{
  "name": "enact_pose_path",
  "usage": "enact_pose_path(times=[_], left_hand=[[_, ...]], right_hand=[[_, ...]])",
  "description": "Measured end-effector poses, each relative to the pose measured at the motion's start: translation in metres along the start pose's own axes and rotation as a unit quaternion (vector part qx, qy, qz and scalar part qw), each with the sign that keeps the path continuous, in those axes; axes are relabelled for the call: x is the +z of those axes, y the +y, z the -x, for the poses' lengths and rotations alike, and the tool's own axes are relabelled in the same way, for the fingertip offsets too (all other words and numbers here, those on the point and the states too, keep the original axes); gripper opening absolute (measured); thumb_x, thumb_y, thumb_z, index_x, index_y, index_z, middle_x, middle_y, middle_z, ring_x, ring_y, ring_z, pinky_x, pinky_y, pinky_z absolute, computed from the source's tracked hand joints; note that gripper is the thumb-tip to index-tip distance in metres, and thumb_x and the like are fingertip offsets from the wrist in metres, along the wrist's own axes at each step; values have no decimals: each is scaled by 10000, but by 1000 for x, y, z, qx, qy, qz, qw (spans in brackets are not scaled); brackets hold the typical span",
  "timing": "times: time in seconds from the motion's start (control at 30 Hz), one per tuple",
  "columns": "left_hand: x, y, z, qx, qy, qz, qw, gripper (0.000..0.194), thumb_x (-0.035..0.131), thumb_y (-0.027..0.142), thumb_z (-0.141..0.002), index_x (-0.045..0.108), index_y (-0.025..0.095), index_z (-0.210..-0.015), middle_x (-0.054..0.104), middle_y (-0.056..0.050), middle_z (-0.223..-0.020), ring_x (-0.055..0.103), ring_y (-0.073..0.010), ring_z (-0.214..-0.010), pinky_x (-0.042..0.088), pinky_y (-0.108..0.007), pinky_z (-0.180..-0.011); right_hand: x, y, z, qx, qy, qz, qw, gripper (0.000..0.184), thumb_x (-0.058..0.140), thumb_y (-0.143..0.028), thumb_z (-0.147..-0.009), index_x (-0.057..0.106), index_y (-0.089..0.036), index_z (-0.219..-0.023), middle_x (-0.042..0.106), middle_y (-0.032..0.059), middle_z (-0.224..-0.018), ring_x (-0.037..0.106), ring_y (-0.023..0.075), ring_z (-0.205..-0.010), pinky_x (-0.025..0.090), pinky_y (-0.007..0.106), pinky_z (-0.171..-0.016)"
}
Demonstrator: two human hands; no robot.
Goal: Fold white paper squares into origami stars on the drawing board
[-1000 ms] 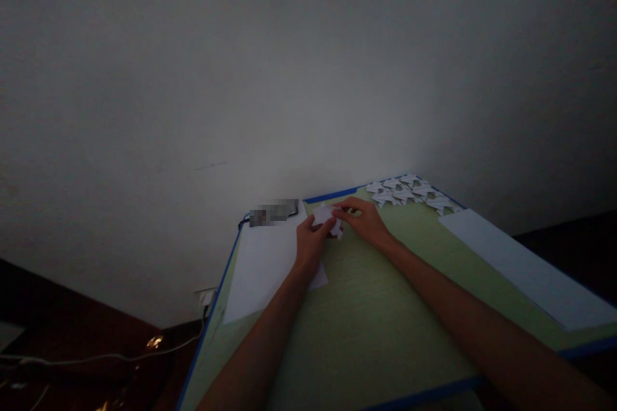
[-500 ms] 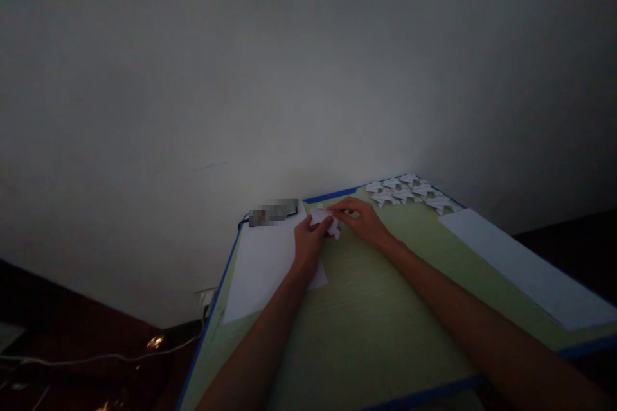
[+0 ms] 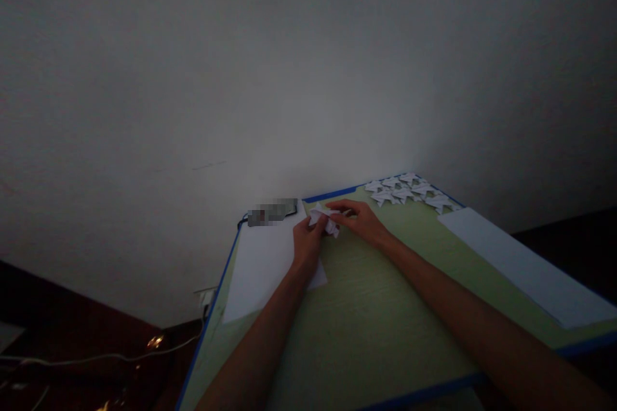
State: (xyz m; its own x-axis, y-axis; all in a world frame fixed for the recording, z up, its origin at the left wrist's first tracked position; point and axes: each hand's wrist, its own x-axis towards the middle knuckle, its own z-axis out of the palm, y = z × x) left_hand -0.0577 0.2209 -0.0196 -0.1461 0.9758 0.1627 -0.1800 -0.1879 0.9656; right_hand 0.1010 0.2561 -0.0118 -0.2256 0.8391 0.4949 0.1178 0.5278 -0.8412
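Both my hands meet near the far edge of a green table (image 3: 366,334). My left hand (image 3: 308,243) and my right hand (image 3: 362,221) pinch a small folded white paper piece (image 3: 326,218) between their fingertips, just above the tabletop. The paper is partly hidden by my fingers. My left wrist lies over a white sheet of paper (image 3: 263,263) at the table's left side.
Several small folded white paper figures (image 3: 407,190) lie in a cluster at the far right corner. A long white sheet (image 3: 520,264) runs along the right side. A dark blurred object (image 3: 272,211) sits at the far left edge. A plain wall rises behind; a cable (image 3: 120,354) trails on the dark floor at left.
My fingers have shifted slightly on the folded paper, which has turned a little between them. Both arms stay in about the same place.
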Motion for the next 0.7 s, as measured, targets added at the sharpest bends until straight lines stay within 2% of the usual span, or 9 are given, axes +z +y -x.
enact_pose_path(times=[0.17,0.37,0.5,0.7], left_hand=[[-1,-3,-3,6,-9,3,1000,455,805,526,-721,738,94,-848,748,-95,-761,697,-193,-674,543,-292,-666],[5,4,1,-14,-21,39,999,501,728,589,-787,726,97,-879,732,-89,-756,690,-185,-668,562,-311,-680],[5,4,1,-5,-18,35,999,520,705,611,-800,723,97,-875,721,-83,-737,679,-176,-647,557,-307,-668],[4,4,0,-26,-5,69,997,519,716,592,-787,716,85,-898,743,-112,-772,726,-227,-736,565,-334,-700]], right_hand=[[1,4,0,0,-10,17,1000,248,710,-280,-838,783,-229,-1069,793,60,-1033,721,193,-844,540,325,-756],[0,5,-1,-1,2,29,1000,251,691,-267,-856,782,-237,-1088,780,74,-1089,708,211,-931,529,325,-761],[-2,1,0,-5,13,69,998,258,722,-258,-839,782,-255,-1090,778,69,-1090,680,229,-997,504,352,-809],[-1,-1,1,3,16,78,997,262,754,-243,-805,786,-264,-1064,786,57,-1078,669,245,-1026,493,373,-834]])
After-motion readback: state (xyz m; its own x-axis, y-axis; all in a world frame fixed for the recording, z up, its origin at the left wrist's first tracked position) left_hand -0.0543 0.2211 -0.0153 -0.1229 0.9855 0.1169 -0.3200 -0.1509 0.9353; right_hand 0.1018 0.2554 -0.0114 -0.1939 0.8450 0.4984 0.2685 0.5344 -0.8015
